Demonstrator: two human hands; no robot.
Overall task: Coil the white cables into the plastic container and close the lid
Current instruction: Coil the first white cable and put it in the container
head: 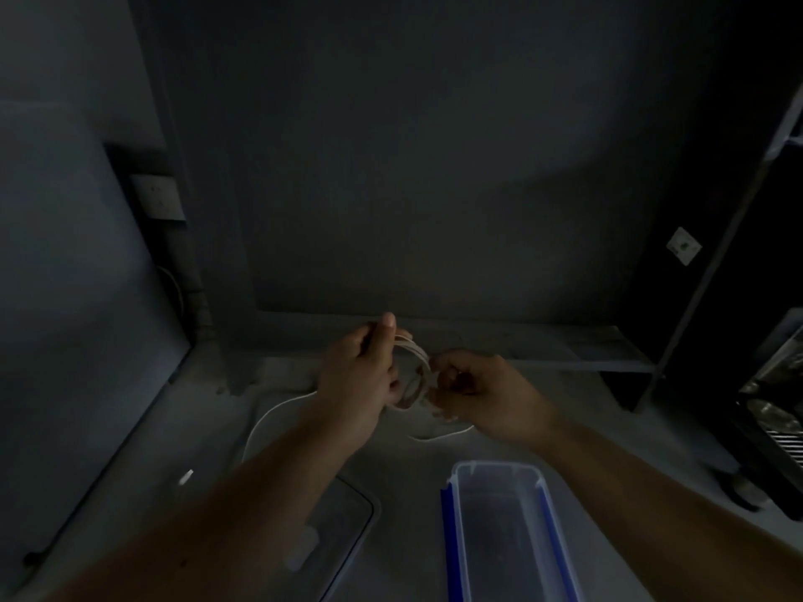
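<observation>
A white cable [415, 354] is wound into small loops between both hands, held above the grey surface. My left hand [363, 371] grips the coil on its left side, fingers curled. My right hand [473, 391] pinches the coil's right side. A loose stretch of the same cable [269, 417] trails left across the surface, its end [186, 476] lying near the left edge. A clear plastic container [454, 536] with blue side clips stands open and empty at the bottom, below my right forearm. Its clear lid [347, 523] lies flat to the left, partly under my left forearm.
The scene is dim. A dark wall stands right behind the hands. A wall socket [160, 197] sits at the left. A metal rack [712, 271] and a dark appliance [778, 410] crowd the right side. A low ledge [565, 341] runs along the back.
</observation>
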